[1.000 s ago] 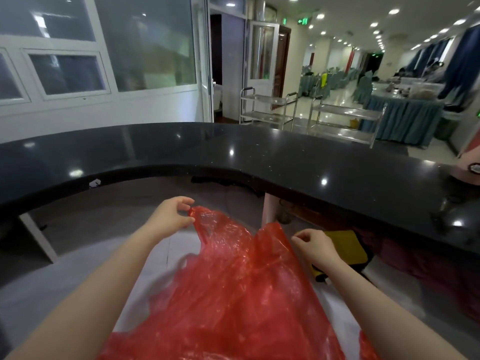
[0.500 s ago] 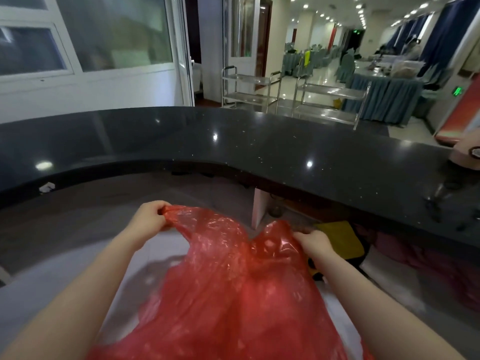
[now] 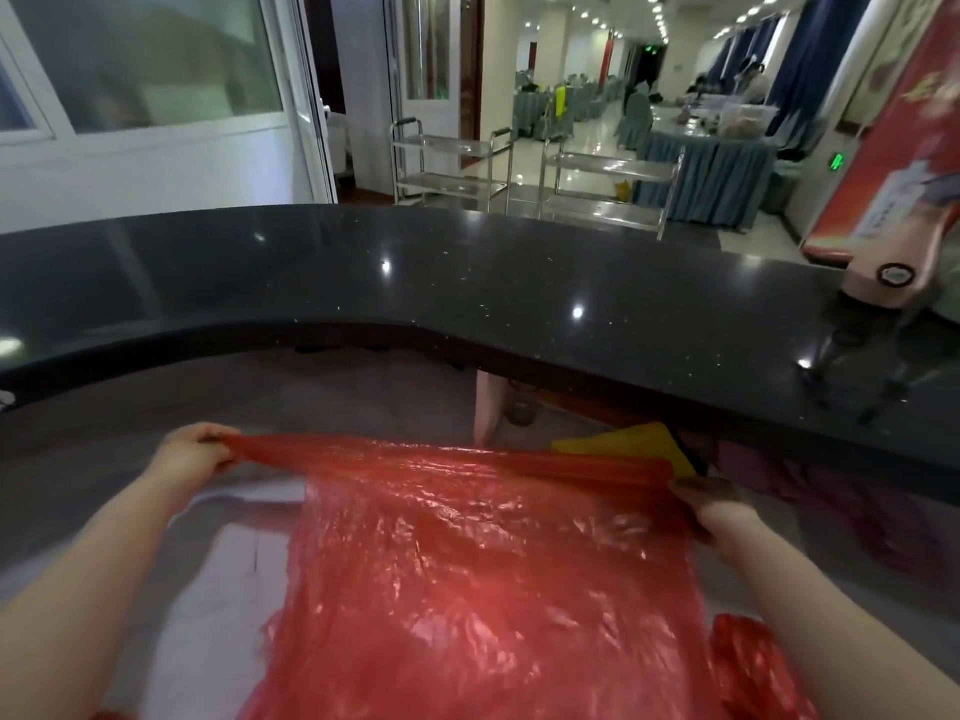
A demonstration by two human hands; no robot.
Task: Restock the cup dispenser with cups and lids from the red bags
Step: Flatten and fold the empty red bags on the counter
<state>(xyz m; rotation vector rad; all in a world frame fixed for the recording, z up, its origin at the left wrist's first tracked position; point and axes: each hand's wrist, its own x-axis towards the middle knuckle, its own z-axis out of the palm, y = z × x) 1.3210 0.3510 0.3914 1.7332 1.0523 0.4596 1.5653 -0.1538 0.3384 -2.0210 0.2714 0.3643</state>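
A large red plastic bag [image 3: 467,563] hangs stretched wide in front of me, below the counter's edge. My left hand [image 3: 195,457] grips the bag's top edge at its left end. My right hand [image 3: 719,509] grips the top edge at its right end, partly behind the thin film. The top edge is pulled taut between both hands. What is inside the bag cannot be seen. No cups, lids or cup dispenser are in view.
A curved black stone counter [image 3: 467,283] runs across in front of me. A pink device [image 3: 883,275] sits on its right end. A yellow object [image 3: 639,441] lies under the counter. More red plastic [image 3: 753,667] shows at lower right. Steel trolleys [image 3: 452,163] stand beyond.
My hands have moved far apart while holding the bag's top edge, pulling it from a bunched shape into a flat, taut span. The view has tipped slightly upward.
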